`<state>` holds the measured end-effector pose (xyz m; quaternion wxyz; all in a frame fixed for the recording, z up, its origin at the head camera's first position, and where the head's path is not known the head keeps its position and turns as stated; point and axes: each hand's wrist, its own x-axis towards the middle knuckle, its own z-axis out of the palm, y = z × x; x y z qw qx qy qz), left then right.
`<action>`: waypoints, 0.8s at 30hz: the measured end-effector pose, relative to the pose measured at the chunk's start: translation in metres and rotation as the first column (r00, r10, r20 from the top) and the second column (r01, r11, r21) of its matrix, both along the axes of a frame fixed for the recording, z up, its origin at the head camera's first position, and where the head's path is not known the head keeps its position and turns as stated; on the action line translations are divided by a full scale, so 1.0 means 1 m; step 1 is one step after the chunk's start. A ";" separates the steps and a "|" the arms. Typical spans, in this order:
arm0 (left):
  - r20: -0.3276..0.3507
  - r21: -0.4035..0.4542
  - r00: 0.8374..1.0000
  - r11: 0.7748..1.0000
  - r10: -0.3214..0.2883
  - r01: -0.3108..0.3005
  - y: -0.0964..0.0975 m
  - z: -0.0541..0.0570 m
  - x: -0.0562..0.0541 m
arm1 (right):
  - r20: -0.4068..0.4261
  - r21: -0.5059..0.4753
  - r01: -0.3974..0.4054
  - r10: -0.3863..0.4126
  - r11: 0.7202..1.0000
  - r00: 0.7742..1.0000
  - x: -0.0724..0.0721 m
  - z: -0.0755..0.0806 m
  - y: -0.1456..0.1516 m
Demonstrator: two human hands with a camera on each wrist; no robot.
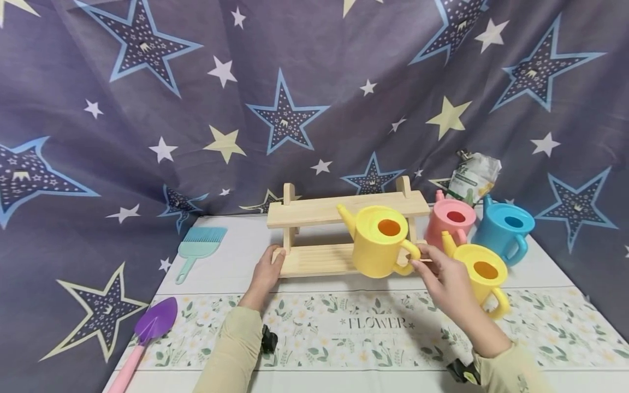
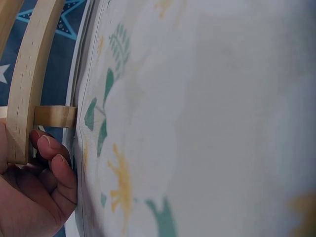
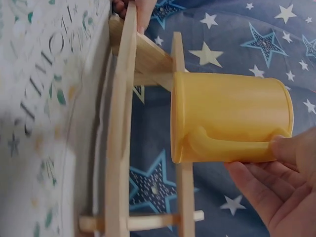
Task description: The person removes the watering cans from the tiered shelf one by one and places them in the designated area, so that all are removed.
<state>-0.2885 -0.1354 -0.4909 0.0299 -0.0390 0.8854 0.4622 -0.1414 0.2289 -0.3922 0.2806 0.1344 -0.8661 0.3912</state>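
Note:
My right hand (image 1: 448, 281) pinches the handle of a yellow watering can (image 1: 377, 245), its spout toward the left. In the head view the can overlaps the two-tier wooden shelf (image 1: 314, 261); the right wrist view shows the can (image 3: 232, 111) upright relative to the shelf, with thumb and fingers at its handle. My left hand (image 1: 265, 273) grips the left end of the lower board. Seen from the left wrist, the fingers (image 2: 64, 173) curl under the board (image 2: 29, 74). A second yellow watering can (image 1: 484, 267) stands behind the right wrist, partly hidden by it.
A pink watering can (image 1: 448, 218) and a blue one (image 1: 506, 226) stand right of the shelf, a clipped bag (image 1: 474, 177) behind them. At left lie a teal brush (image 1: 199, 245) and a purple trowel (image 1: 156, 319). A floral cloth (image 1: 344, 333) covers the table; a starry curtain (image 1: 314, 49) hangs behind.

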 end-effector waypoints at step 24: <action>0.048 0.042 0.999 0.999 0.006 -0.008 0.001 0.001 0.001 | -0.091 0.026 0.467 -0.463 0.884 0.882 0.052 0.042 0.103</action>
